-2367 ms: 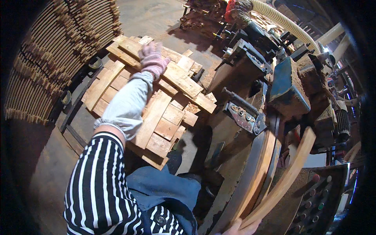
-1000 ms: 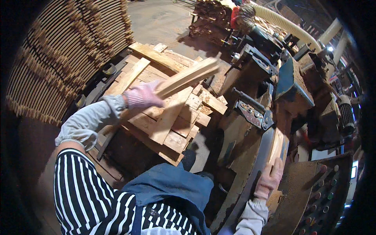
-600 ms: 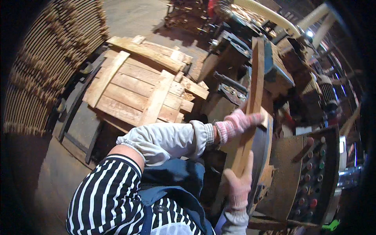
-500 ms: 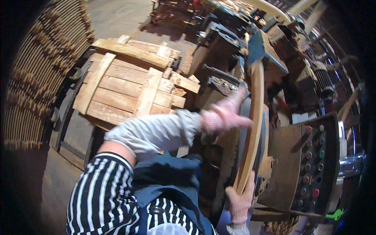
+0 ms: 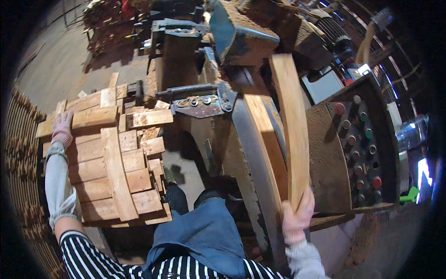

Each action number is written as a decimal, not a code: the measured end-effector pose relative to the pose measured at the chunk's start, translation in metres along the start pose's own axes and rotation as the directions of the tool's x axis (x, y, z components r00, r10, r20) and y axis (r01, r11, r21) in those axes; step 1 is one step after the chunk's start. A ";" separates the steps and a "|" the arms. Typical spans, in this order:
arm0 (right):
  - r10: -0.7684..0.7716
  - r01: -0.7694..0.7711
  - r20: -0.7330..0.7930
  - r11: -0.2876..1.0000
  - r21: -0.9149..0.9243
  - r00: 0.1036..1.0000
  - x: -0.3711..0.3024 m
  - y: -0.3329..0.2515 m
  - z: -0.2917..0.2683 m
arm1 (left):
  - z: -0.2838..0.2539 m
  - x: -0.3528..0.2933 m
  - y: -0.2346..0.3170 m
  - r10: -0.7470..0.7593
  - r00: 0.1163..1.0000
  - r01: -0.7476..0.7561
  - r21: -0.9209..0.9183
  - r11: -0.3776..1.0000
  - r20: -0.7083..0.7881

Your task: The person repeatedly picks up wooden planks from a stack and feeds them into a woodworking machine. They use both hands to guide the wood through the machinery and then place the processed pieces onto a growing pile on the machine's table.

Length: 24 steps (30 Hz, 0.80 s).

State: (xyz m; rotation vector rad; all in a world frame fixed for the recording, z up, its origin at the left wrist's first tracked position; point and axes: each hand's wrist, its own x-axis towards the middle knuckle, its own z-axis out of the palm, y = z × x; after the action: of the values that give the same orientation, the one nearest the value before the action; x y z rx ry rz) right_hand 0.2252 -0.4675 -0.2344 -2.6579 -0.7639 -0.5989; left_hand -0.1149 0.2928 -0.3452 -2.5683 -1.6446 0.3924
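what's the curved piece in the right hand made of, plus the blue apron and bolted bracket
Curved piece: wood, seemingly unfinished, with visible grain. Blue apron: probably woven cloth, matte, by its soft folds. Bolted bracket: likely metal, judging by shiny bolts and patchy, worn-looking paint.

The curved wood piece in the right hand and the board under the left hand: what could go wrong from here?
The right hand grips the curved wood piece near its lower end, so the long free part might swing or tip.

In this view, that piece overlaps the space beside the wood strip on the machine; they might knock together.

The left hand is on the board atop an uneven stack, which might shift.
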 end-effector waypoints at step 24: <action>0.054 0.025 0.398 0.981 -0.191 0.916 -0.123 0.105 -0.130 | -0.054 -0.353 0.445 0.603 0.774 -0.091 -0.976 -0.198 -0.195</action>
State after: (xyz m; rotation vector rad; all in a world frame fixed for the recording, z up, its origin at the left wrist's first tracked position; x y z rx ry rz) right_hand 0.1493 -0.6571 -0.1983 -3.0110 -0.8267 -0.1187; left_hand 0.1525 -0.2109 -0.3158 -4.4481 -1.2393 -1.0025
